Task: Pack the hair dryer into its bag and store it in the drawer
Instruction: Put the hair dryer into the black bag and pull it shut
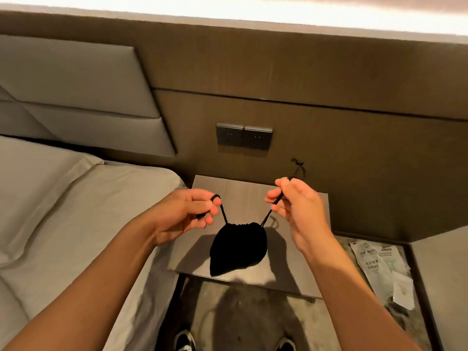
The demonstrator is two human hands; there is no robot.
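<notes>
A black drawstring bag hangs in the air above the nightstand top, its mouth gathered shut and its body bulging. My left hand pinches the left drawstring loop, and my right hand pinches the right cord, whose knotted end sticks up past my fingers. Both cords are stretched outward from the bag's mouth. The hair dryer itself is hidden from view; whether it is inside the bag I cannot tell. No drawer front shows in this view.
A bed with grey sheets lies to the left, its padded headboard behind. Two wall sockets sit above the nightstand. White packets lie on a surface at the right. My shoes show on the patterned floor below.
</notes>
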